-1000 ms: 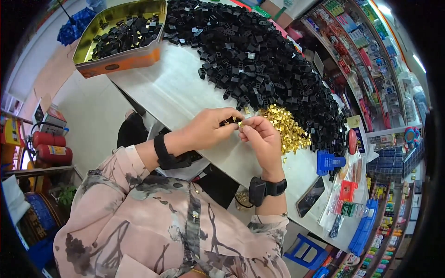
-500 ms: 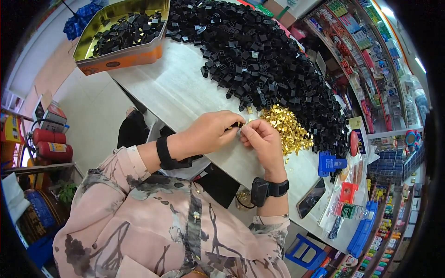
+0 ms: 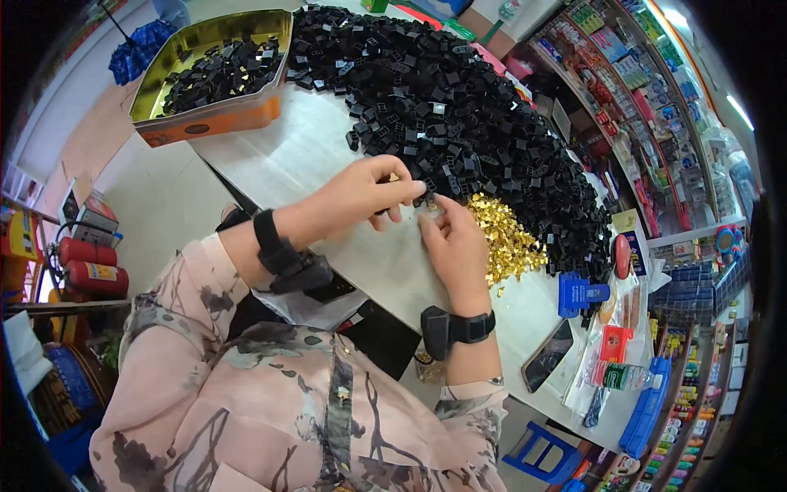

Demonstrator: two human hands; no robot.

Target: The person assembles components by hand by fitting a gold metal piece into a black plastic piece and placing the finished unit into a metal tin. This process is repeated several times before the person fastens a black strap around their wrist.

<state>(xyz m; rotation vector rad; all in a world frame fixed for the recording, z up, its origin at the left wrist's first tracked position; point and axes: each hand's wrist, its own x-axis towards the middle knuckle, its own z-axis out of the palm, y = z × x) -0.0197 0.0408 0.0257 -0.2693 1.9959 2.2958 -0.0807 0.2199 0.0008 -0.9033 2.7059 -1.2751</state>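
Over the desk (image 3: 270, 164), my left hand (image 3: 357, 197) is half curled, a gold bit (image 3: 393, 178) showing among its fingers. My right hand (image 3: 455, 250) is loosely bent, thumb and forefinger slightly parted. 1 small black piece (image 3: 424, 199) sits where both sets of fingertips meet; I cannot tell which grips it. Just beyond lie the black heap (image 3: 459, 107) and gold heap (image 3: 512, 238).

Shows semi-glossy plastic on the black pieces (image 3: 459, 107), upper centre; glints metallic on the gold pieces (image 3: 512, 238), mid-right; shines inside the tin (image 3: 153, 100), upper left.
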